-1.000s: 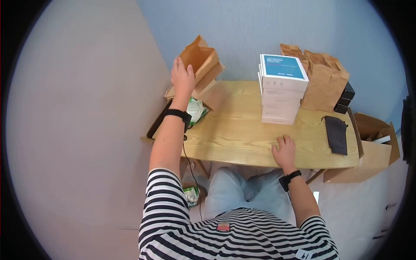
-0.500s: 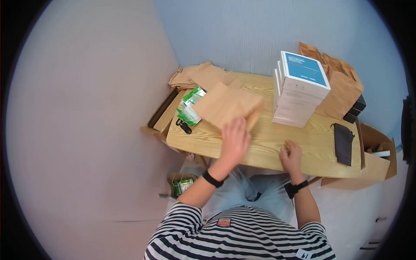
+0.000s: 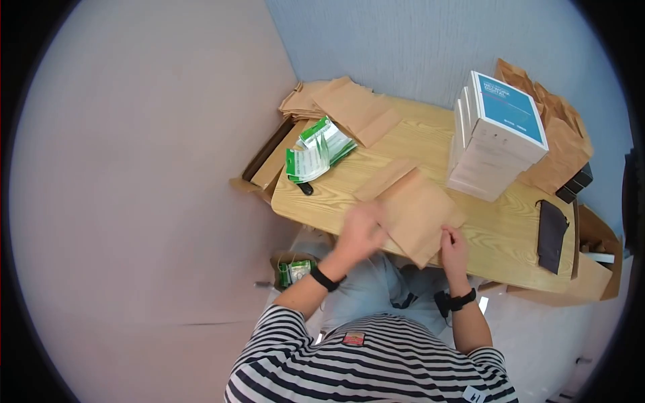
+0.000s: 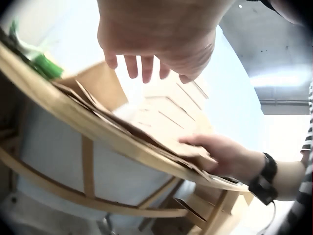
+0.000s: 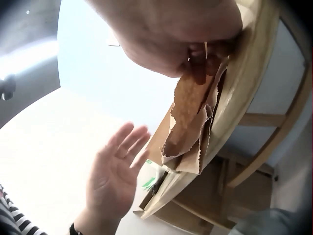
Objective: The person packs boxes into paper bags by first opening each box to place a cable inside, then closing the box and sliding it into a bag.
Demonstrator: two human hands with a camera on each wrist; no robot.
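A brown paper bag (image 3: 420, 211) lies flattened at the front edge of the wooden table (image 3: 322, 205), its folded bottom turned away from me. My right hand (image 3: 454, 252) pinches the bag's near right corner between thumb and fingers. In the right wrist view the bag's zigzag-cut mouth (image 5: 188, 103) gapes slightly below those fingers. Over the left side of the bag is my left hand (image 3: 363, 232), blurred. The right wrist view shows that left hand (image 5: 115, 176) with fingers extended and nothing in it, apart from the bag's mouth.
Flat paper bags (image 3: 356, 107) lie at the back left, with green-and-white packets (image 3: 316, 158) before them. A stack of white boxes (image 3: 494, 144) stands right of the bag, an upright paper bag (image 3: 564, 144) behind it. A dark pouch (image 3: 552, 236) lies near the right edge.
My left hand brought the bag from the back left to the front edge, laid it flat and let go. My right hand, earlier resting on the table, now pinches the bag's corner.
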